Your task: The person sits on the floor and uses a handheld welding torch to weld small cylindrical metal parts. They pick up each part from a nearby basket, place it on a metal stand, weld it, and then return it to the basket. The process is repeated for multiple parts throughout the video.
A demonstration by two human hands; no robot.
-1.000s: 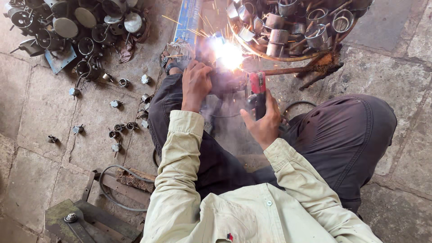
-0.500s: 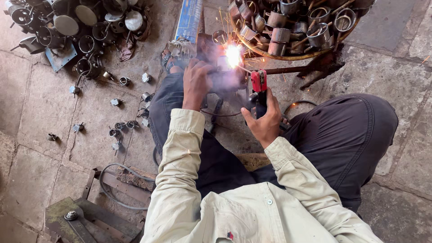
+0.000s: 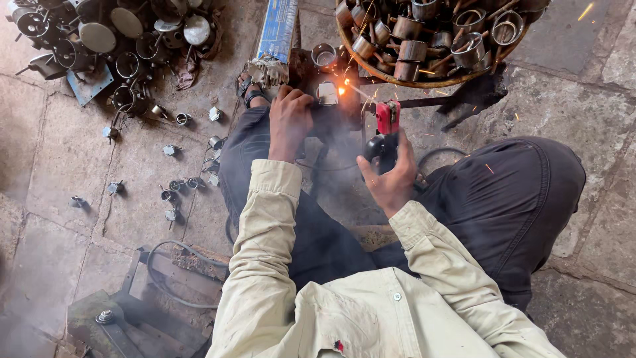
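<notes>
Red-jawed welding holder [image 3: 386, 126] gripped in closed right hand [image 3: 391, 176], its thin rod [image 3: 361, 93] tipped toward small metal piece [image 3: 327, 93] glowing with sparks; left hand [image 3: 289, 122] curled down beside that piece, grip unclear. Beyond, round basket [image 3: 397, 78] of metal rings; loose metal cups [image 3: 119, 40] heaped at stone floor's [image 3: 53, 166] far left corner

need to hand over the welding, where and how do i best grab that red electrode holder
Grip the red electrode holder by its dark handle, from the near side, where the right hand wraps it. The red head points at the sparks by the small metal part under the left hand.
</notes>
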